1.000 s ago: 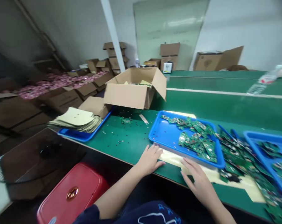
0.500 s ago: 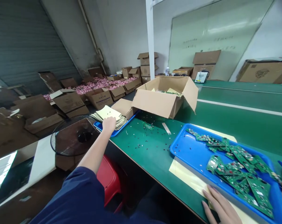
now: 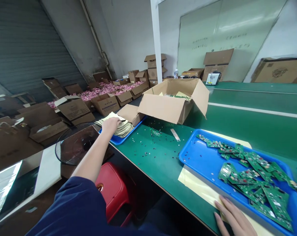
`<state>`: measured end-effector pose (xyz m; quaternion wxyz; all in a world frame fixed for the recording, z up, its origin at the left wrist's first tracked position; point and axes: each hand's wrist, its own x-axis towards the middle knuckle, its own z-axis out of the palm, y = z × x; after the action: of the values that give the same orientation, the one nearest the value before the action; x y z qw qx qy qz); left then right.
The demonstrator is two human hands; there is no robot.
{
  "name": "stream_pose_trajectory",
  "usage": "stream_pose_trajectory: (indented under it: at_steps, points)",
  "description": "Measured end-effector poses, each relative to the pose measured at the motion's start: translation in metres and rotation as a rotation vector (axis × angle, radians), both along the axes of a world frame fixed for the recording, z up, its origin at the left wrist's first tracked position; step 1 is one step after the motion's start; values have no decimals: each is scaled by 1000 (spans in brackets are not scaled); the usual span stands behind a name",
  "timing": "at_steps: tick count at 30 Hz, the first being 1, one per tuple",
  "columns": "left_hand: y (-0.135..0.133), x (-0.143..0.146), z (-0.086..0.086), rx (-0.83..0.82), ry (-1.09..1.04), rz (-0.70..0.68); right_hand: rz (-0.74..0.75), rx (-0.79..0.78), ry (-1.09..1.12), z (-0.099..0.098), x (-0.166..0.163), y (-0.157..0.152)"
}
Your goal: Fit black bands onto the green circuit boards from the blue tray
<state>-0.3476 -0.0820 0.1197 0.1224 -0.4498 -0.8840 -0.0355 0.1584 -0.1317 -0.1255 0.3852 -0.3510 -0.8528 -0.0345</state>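
Observation:
My left hand (image 3: 110, 126) reaches over a stack of pale yellow paper sheets (image 3: 122, 131) lying in a small blue tray (image 3: 116, 140). Its fingers are closed, and a small dark sliver shows at the fingertips, too small to name. Flat at the bench's near edge, my right hand (image 3: 234, 218) rests with fingers stretched out on a yellow sheet (image 3: 200, 186). That sheet runs under a large blue tray (image 3: 196, 154). Green circuit boards (image 3: 256, 180) lie heaped in the tray's right part, with small dark bits at its left.
An open cardboard box (image 3: 163, 106) with boards and yellow paper inside stands on the green bench (image 3: 150, 170). Tiny loose parts and a metallic strip (image 3: 175, 135) lie before it. A red stool (image 3: 114, 190) and a fan (image 3: 75, 144) are below left.
My left hand has shifted slightly left and up over the paper stack, and a dark sliver now shows at its fingertips. My right hand stays nearly in place.

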Motion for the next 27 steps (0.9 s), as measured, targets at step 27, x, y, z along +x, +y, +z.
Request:
stream_pose_trajectory:
  at_steps: [27]
  points:
    - [-22,245,-62,331,-1360,-683,-132,-113,467,144,-37,-7]
